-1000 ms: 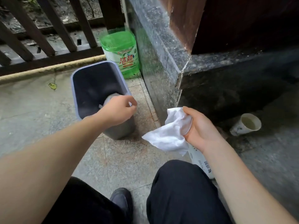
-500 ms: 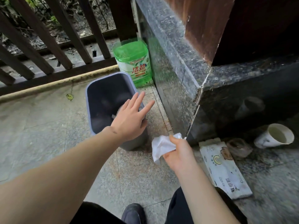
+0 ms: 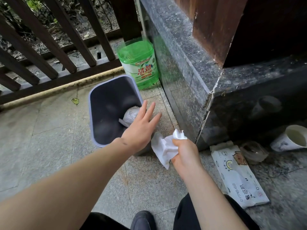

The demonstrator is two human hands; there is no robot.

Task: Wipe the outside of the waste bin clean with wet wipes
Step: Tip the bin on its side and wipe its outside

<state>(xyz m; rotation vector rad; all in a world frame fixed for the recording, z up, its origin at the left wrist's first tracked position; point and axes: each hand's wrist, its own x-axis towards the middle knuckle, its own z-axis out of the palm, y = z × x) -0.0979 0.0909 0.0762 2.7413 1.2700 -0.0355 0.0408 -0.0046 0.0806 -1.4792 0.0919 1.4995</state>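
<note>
A grey-blue waste bin [image 3: 93,113] stands upright on the tiled floor, with a crumpled white wipe [image 3: 130,116] lying inside it. My left hand [image 3: 141,128] hovers over the bin's near right rim, fingers spread and holding nothing. My right hand [image 3: 184,153] is closed on a white wet wipe [image 3: 163,147], just right of the bin's near corner. The wet wipe pack [image 3: 237,178] lies flat on the floor to the right.
A green detergent bottle [image 3: 139,63] stands behind the bin against a dark stone ledge [image 3: 182,63]. A wooden railing [image 3: 49,47] runs along the back. A paper cup [image 3: 292,138] and a small clear cup [image 3: 253,151] lie at the right. My shoe [image 3: 142,219] is below.
My left hand let go of a used wipe into the bin and opened its fingers. My right hand brought the fresh wipe closer to the bin.
</note>
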